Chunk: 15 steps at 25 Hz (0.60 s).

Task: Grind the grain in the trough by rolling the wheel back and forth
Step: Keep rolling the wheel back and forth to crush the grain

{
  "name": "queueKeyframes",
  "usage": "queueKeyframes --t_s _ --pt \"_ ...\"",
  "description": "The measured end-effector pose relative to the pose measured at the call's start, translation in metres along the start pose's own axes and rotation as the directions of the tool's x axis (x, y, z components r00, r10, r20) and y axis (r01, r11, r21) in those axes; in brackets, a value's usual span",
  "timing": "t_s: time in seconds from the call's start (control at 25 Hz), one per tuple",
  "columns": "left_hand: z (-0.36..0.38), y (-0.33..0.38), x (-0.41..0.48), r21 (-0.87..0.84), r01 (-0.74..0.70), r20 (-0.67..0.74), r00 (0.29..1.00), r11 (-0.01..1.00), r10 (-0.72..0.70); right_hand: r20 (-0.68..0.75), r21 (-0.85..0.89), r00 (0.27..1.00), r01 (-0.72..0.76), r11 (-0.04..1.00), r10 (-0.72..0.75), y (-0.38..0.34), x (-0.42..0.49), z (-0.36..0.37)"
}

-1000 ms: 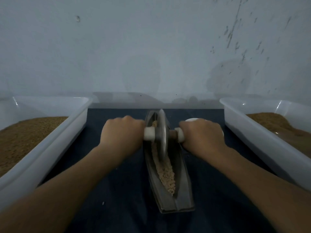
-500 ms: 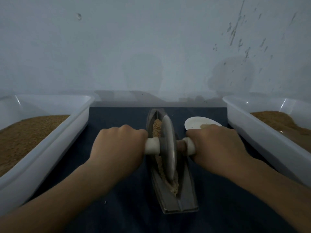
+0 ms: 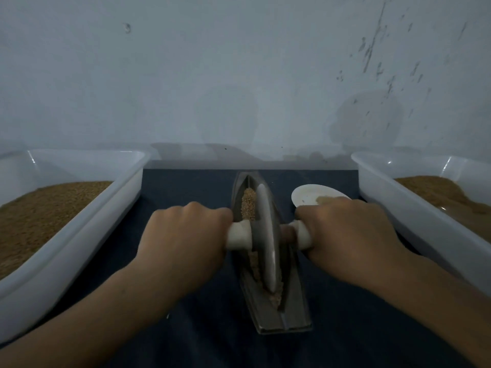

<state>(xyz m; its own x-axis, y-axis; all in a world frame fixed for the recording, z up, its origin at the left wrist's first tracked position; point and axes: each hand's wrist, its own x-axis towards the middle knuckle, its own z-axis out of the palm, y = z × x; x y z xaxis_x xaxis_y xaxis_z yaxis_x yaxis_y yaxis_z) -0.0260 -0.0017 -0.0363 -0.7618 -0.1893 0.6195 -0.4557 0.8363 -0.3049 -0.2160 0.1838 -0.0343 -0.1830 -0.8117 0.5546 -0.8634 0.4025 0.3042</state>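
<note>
A narrow grey metal trough [image 3: 289, 317] lies lengthwise on the dark mat in front of me. Pale grain [image 3: 248, 201] fills its groove, showing at the far end and in a thin line near the wheel's foot. The grey metal wheel [image 3: 267, 240] stands upright in the groove, over the trough's middle to near part. A white handle [image 3: 239, 235] sticks out on each side of it. My left hand [image 3: 183, 243] grips the left handle and my right hand [image 3: 348, 237] grips the right one, both fists closed over the bar.
A white plastic tub [image 3: 87, 235] of brown grain stands at the left and another white tub [image 3: 403, 211] at the right. A small white dish [image 3: 310, 193] sits beyond my right hand. A pale wall rises just behind the mat.
The wheel has rolled along the trough from its far end toward me, both hands coming with it. Grain at the far end and the white dish are now uncovered.
</note>
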Motion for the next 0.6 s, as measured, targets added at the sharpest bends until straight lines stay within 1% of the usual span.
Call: queueKeyframes --t_s 0.04,0.08,0.12,0.2,0.28,0.32,0.4,0.44,0.52,0.6 --pt "0.001 -0.001 0.004 -0.007 -0.002 0.009 1.000 1.000 0.002 0.012 0.003 1.000 -0.004 1.000 0.004 0.002 -0.001 0.001" --pt "0.004 0.001 0.009 0.014 0.015 0.075 0.997 1.000 -0.016 0.058 0.013 0.998 -0.026 1.000 0.025 0.002 0.003 0.005" --pt "0.013 0.003 0.015 0.046 0.037 0.145 0.988 0.998 -0.043 0.116 0.027 0.991 -0.073 0.997 0.069 0.001 0.014 0.013" --pt "0.034 0.001 0.047 0.074 0.113 0.208 0.970 0.991 -0.127 0.203 0.053 0.965 -0.178 0.983 0.164 -0.001 0.047 0.029" --pt "0.038 -0.004 0.074 0.055 0.155 0.268 0.949 0.986 -0.164 0.244 0.064 0.945 -0.241 0.968 0.219 0.000 0.074 0.040" --pt "0.038 -0.004 0.080 0.065 0.152 0.278 0.946 0.986 -0.164 0.251 0.066 0.941 -0.251 0.966 0.228 0.001 0.079 0.042" --pt "0.029 -0.002 0.071 0.057 0.124 0.268 0.954 0.991 -0.135 0.247 0.098 0.948 -0.230 0.968 0.200 0.003 0.067 0.037" --pt "0.026 0.000 0.056 0.041 0.110 0.237 0.965 0.993 -0.116 0.220 0.091 0.962 -0.187 0.978 0.163 0.003 0.053 0.034" --pt "0.015 0.003 0.020 0.015 0.057 0.130 0.990 0.998 -0.058 0.099 0.003 0.993 -0.066 0.998 0.065 0.000 0.023 0.022" --pt "0.003 0.000 0.002 0.007 0.008 0.037 0.999 1.000 -0.008 -0.017 -0.067 1.000 0.005 0.998 -0.006 -0.001 0.007 0.009"
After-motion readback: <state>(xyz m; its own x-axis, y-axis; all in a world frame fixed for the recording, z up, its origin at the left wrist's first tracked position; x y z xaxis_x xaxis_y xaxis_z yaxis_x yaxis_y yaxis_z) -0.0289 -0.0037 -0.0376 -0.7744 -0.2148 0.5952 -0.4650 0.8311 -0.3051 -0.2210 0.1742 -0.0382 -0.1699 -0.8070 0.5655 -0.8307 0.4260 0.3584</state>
